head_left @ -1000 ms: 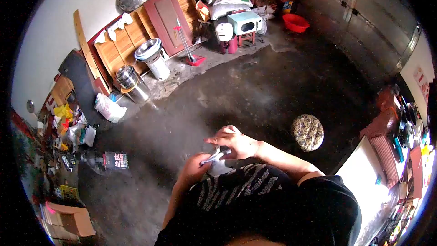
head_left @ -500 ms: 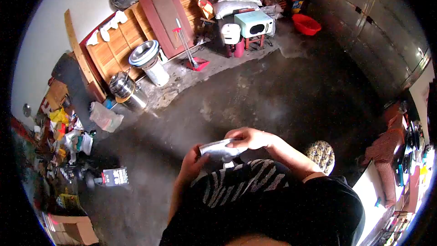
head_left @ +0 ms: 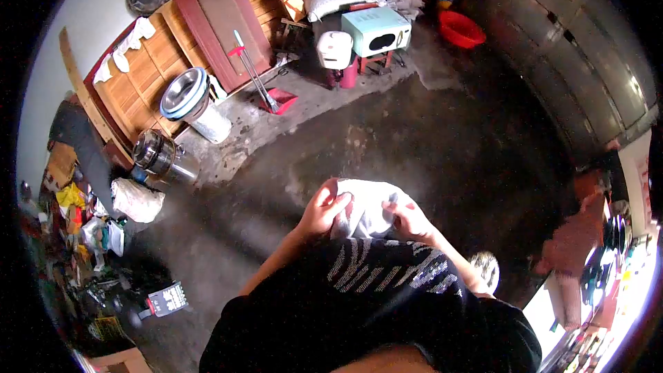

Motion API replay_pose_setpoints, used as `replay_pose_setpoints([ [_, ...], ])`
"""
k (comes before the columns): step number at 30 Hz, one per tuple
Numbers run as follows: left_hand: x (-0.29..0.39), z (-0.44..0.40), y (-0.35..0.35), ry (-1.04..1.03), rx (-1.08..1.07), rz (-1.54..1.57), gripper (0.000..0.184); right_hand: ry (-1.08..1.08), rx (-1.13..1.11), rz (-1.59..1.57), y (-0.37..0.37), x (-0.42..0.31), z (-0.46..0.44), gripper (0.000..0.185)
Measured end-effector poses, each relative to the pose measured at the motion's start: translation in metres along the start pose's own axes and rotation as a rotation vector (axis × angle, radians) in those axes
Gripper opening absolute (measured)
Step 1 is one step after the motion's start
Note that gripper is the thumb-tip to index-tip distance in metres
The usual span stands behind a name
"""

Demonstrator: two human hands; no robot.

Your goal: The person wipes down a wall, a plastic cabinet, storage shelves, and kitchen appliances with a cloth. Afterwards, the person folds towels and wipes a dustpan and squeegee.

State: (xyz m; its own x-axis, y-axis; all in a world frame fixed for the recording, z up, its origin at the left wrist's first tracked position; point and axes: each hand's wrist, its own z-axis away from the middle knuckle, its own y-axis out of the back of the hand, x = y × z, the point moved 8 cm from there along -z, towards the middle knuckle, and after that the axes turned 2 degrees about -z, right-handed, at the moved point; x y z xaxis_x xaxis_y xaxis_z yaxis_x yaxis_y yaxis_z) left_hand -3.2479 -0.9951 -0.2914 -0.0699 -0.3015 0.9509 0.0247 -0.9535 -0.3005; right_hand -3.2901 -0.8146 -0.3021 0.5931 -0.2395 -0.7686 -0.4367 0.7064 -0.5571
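Note:
A white cloth (head_left: 369, 197) is stretched between my two hands in front of my black shirt. My left hand (head_left: 322, 211) is closed on its left edge, thumb on top. On the opposite edge, my right hand (head_left: 410, 220) pinches the fabric with bent fingers. The cloth bulges upward in the middle and shows grey shaded folds near my left thumb. Whether it is a garment or a plain cloth I cannot tell.
Beyond the dark floor stand a pale-green microwave (head_left: 376, 30), a red basin (head_left: 462, 30), a red dustpan (head_left: 282, 101) and stacked basins (head_left: 185, 92). Clutter (head_left: 90, 217) lies at left, a patterned stool (head_left: 485, 271) at right. White cloths (head_left: 127, 45) hang on wooden panels.
The cloth was a narrow folded bundle; now it is spread wider and looks whiter. My hands have moved apart and turned to its two sides. The view has shifted slightly.

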Motion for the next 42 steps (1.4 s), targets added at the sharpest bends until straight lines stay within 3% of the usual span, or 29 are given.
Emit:
replay_pose_setpoints([
  [2, -0.004, -0.054, 0.016, -0.118, 0.021, -0.247, 0.031, 0.019, 0.042, 0.018, 0.030, -0.037, -0.048, 0.034],
  [4, -0.022, -0.090, 0.033, 0.161, 0.019, -0.178, 0.031, 0.048, -0.045, 0.072, 0.021, -0.088, -0.084, 0.035],
  [6, 0.021, -0.115, 0.030, 0.258, 0.064, -0.362, 0.031, -0.026, -0.008, 0.031, 0.031, -0.107, -0.126, 0.039],
  [8, 0.039, -0.143, 0.048, 0.155, 0.066, -0.393, 0.029, 0.023, -0.053, 0.175, 0.048, -0.123, -0.184, 0.038],
  [9, 0.046, -0.153, 0.059, 0.108, 0.064, -0.407, 0.028, 0.028, -0.101, 0.068, 0.055, -0.123, -0.214, 0.037],
  [11, 0.044, -0.158, 0.108, 0.093, 0.277, -0.255, 0.026, 0.025, -0.146, -0.061, 0.060, -0.129, -0.267, 0.036],
  [15, 0.045, -0.143, 0.220, 0.087, 0.633, -0.062, 0.023, 0.168, -0.231, 0.206, 0.060, -0.140, -0.373, 0.045],
  [18, 0.048, -0.135, 0.303, 0.118, 0.835, -0.018, 0.023, -0.204, -0.253, -0.070, 0.024, -0.143, -0.425, 0.052],
  [21, 0.052, -0.159, 0.388, 0.107, 0.964, 0.043, 0.024, -0.053, -0.268, 0.205, 0.002, -0.170, -0.491, 0.062],
  [22, 0.051, -0.167, 0.408, 0.110, 1.000, 0.080, 0.024, -0.200, -0.260, 0.033, 0.010, -0.154, -0.524, 0.064],
  [23, 0.058, -0.176, 0.420, 0.118, 1.017, 0.090, 0.024, -0.219, -0.222, 0.062, 0.005, -0.156, -0.547, 0.065],
  [26, 0.099, -0.232, 0.467, 0.097, 1.015, 0.065, 0.023, -0.013, -0.326, 0.508, -0.026, -0.177, -0.624, 0.061],
  [27, 0.115, -0.250, 0.477, 0.096, 0.987, 0.038, 0.022, 0.085, -0.302, 0.638, -0.019, -0.174, -0.657, 0.050],
  [28, 0.128, -0.265, 0.486, 0.095, 0.960, 0.008, 0.022, 0.065, -0.276, 0.531, -0.037, -0.171, -0.678, 0.030],
  [29, 0.135, -0.277, 0.496, 0.101, 0.963, 0.019, 0.021, 0.057, -0.313, 0.550, -0.069, -0.180, -0.689, 0.030],
  [30, 0.142, -0.288, 0.506, 0.107, 0.966, 0.027, 0.021, 0.051, -0.350, 0.565, -0.094, -0.189, -0.701, 0.034],
  [31, 0.146, -0.296, 0.517, 0.117, 0.968, 0.035, 0.021, 0.014, -0.319, 0.703, -0.085, -0.173, -0.735, 0.049],
  [34, 0.142, -0.303, 0.550, 0.119, 0.976, -0.011, 0.021, 0.126, -0.464, 0.861, -0.096, -0.141, -0.833, 0.061],
  [35, 0.135, -0.295, 0.560, 0.119, 1.058, 0.023, 0.021, -0.025, -0.464, 0.894, -0.102, -0.133, -0.864, 0.077],
  [37, 0.119, -0.268, 0.568, 0.108, 1.244, 0.096, 0.022, 0.087, -0.453, 1.058, -0.126, -0.121, -0.932, 0.082],
  [40, 0.098, -0.214, 0.555, 0.195, 1.563, 0.168, 0.025, 0.055, -0.504, 1.118, -0.187, -0.107, -1.023, 0.098],
  [42, 0.085, -0.184, 0.525, 0.230, 1.747, 0.290, 0.027, 0.100, -0.475, 1.380, -0.195, -0.075, -1.103, 0.102],
])
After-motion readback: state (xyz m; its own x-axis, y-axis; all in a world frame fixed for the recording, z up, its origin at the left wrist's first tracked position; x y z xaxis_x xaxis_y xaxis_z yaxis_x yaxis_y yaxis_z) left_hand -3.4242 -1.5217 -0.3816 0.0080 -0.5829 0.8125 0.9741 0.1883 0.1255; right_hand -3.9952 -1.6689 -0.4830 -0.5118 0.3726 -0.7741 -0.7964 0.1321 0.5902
